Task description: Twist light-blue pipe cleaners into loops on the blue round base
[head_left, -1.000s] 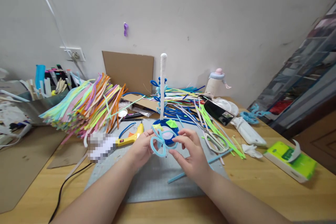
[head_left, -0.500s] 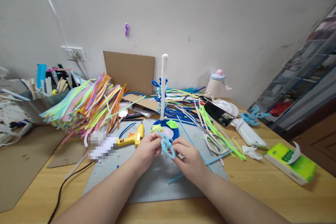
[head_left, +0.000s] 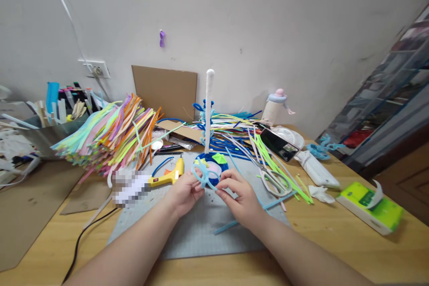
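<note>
Between my hands is a light blue pipe cleaner [head_left: 203,174] bent into several loops. My left hand [head_left: 186,193] pinches the looped part from below. The fingertips of my right hand [head_left: 239,194] are closed on its free end at the right. Just behind it stands a round blue base [head_left: 224,170] bearing a yellow piece, a green piece and a pale pink disc, partly covered by the loops. A white fuzzy post [head_left: 208,111] rises upright at the base, with blue loops along its left side.
A yellow glue gun [head_left: 172,175] lies left of my hands on the grey mat [head_left: 197,246]. Scissors [head_left: 276,182], a phone [head_left: 279,144] and green pipe cleaners [head_left: 301,190] lie to the right. A big multicoloured bundle [head_left: 110,138] fills the left, near a cardboard sheet [head_left: 164,91].
The looped pipe cleaner has shifted left and turned, so its loops now face me more openly. My right fingers have moved onto its end, drawn out to the right.
</note>
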A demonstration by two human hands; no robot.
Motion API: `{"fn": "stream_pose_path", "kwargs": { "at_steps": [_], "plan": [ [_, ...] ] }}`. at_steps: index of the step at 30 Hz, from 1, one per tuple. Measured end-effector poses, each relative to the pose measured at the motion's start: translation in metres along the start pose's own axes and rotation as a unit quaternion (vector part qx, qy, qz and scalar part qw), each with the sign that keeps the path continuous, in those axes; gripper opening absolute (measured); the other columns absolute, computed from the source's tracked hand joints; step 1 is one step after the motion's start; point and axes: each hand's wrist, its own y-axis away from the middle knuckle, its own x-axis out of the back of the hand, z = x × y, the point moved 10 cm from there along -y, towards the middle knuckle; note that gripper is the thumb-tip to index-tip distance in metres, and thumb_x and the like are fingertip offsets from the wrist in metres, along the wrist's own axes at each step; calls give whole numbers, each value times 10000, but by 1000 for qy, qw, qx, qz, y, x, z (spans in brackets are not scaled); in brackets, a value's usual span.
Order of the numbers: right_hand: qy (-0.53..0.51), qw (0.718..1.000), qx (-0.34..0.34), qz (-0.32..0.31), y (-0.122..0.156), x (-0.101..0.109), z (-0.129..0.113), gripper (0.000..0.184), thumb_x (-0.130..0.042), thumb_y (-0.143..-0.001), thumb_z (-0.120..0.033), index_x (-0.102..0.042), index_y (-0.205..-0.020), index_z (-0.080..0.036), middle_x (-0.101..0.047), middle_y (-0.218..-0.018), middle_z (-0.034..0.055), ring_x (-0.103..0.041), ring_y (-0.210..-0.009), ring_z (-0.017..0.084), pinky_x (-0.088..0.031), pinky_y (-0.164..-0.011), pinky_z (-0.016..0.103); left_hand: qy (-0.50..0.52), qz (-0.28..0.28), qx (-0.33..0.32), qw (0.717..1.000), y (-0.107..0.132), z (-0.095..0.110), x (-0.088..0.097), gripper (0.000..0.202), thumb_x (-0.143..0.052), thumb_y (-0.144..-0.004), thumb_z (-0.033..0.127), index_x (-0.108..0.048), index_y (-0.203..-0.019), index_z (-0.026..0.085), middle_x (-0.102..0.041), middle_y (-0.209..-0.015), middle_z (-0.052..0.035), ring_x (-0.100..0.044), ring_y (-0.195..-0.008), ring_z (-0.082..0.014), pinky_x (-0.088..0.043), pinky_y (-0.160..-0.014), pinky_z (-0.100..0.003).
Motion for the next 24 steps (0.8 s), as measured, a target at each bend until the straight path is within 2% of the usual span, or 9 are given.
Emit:
{"fn": "stream_pose_path", "kwargs": {
  "at_steps": [4,7,9,13,17,20,24],
  "plan": [
    [4,1000,-17,10,1,1,2,88,-530,-796,-149,-603,-775,-193,-498,-841,38,-520,-810,169,-427,-724,294,-142,14,-52,988,-1,2,-2,206,-687,-663,242,-518,-653,123,-443,-503,60,-317,-397,-10,-207,-382,-136],
    [-1,999,-33,7,2,-2,7,103,-519,-798,-142,-605,-776,-193,-505,-833,36,-519,-772,160,-430,-682,282,-191,39,-63,979,-1,0,0,242,-709,-635,291,-531,-667,131,-471,-488,51,-339,-392,-23,-207,-386,-152],
    [-4,999,-35,12,2,-1,8,96,-526,-802,-166,-610,-835,-199,-517,-860,41,-515,-746,153,-433,-651,275,-169,30,-52,984,-1,-2,-2,233,-705,-638,285,-532,-663,131,-462,-490,53,-320,-393,-20,-202,-389,-152],
    [9,998,-27,52,0,10,7,187,-553,-800,-240,-596,-981,-218,-517,-969,66,-515,-801,173,-444,-662,293,-49,0,0,999,1,-4,-4,179,-684,-651,216,-533,-642,121,-400,-496,70,-249,-394,-4,-198,-387,-134],
    [15,999,-6,45,-4,12,3,124,-544,-813,-235,-622,-907,-219,-503,-954,62,-513,-880,189,-438,-760,326,14,-26,63,998,5,-12,-7,158,-679,-661,203,-582,-740,107,-433,-551,56,-253,-402,2,-223,-388,-124],
    [7,1000,8,24,-4,9,-1,85,-524,-824,-210,-607,-812,-197,-499,-903,52,-516,-860,180,-424,-780,325,-4,-35,64,997,6,-15,-10,166,-674,-677,240,-578,-726,114,-439,-563,48,-258,-411,-2,-216,-387,-128],
    [3,1000,1,13,-2,5,-2,93,-502,-834,-190,-572,-773,-188,-496,-864,46,-508,-839,175,-418,-763,316,-101,-37,19,994,5,-14,-14,189,-699,-654,244,-551,-680,128,-416,-523,53,-288,-423,-20,-215,-403,-158]
  ]
}}
